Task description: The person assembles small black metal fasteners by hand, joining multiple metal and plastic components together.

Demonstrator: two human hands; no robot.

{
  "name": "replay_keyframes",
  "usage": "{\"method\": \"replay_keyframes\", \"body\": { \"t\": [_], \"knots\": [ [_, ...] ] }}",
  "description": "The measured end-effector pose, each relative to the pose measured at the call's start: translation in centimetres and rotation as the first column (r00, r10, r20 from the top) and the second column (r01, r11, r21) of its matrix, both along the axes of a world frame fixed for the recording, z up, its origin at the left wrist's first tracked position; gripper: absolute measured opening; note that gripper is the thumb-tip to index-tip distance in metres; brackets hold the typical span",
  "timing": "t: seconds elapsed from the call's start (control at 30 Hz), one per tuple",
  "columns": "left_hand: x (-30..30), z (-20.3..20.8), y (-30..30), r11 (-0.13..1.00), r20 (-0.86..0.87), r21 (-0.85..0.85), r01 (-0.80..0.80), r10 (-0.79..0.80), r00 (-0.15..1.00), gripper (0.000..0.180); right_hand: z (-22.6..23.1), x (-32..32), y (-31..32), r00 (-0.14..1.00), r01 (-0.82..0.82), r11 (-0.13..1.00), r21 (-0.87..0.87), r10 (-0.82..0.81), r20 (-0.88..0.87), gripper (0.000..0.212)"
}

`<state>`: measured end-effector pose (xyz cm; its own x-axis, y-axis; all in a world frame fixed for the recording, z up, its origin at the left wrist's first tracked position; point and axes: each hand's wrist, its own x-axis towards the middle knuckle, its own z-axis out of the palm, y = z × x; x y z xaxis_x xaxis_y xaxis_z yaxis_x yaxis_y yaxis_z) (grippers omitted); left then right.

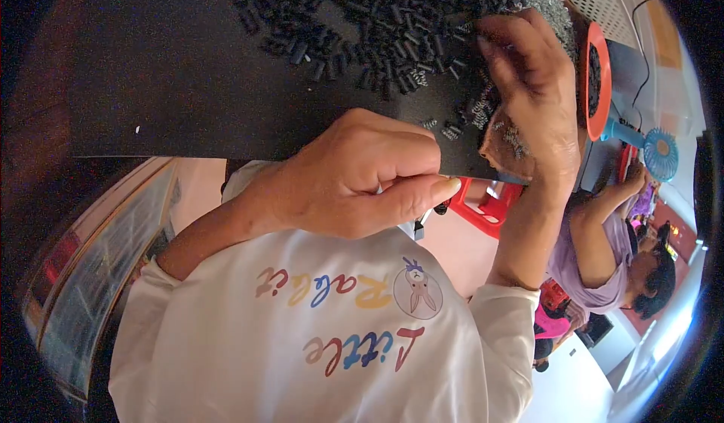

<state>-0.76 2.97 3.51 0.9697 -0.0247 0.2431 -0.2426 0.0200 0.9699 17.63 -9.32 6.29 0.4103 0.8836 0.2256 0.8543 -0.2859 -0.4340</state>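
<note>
My left hand (362, 174) is closed in a fist in front of the table's near edge, its thumb pressed against the curled forefinger. What it holds, if anything, is hidden. Over the right end of the table, my right hand (532, 72) has its fingers bent together at the edge of a heap of small black cylinders (362, 31). A thin coil spring (463, 28) lies by those fingertips; whether they grip a piece cannot be made out. Loose metal springs (451, 131) lie below the heap. Under my right wrist is a brown sheet-like piece (498, 151) with springs on it.
A silvery pile of small parts (550, 12) lies beyond my right hand. To its right are an orange-red bowl (596, 84) with dark contents and a blue handheld fan (661, 154). A red stool (486, 208) stands below the table (181, 91). Another person in purple (596, 257) sits at the right.
</note>
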Motion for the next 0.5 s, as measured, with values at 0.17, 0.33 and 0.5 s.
{"method": "replay_keyframes", "body": {
  "t": [0.17,0.33,0.5],
  "knots": [
    [-0.05,-0.07,0.19,1.000,0.019,0.029,0.004,-0.005,1.000,0.028,0.20,0.08,-0.20,1.000,0.001,1.000,-0.005,-0.001,0.014,0.016],
    [-0.14,-0.46,0.26,0.999,0.043,0.051,-0.007,0.005,0.999,0.027,0.25,-0.12,0.35,0.996,-0.047,0.999,-0.026,0.048,0.075,0.014],
    [-0.17,-0.15,0.03,0.998,0.020,0.057,0.001,-0.003,1.000,0.028,0.17,0.05,0.20,0.993,-0.060,0.998,-0.018,0.062,0.096,0.015]
  ]
}}
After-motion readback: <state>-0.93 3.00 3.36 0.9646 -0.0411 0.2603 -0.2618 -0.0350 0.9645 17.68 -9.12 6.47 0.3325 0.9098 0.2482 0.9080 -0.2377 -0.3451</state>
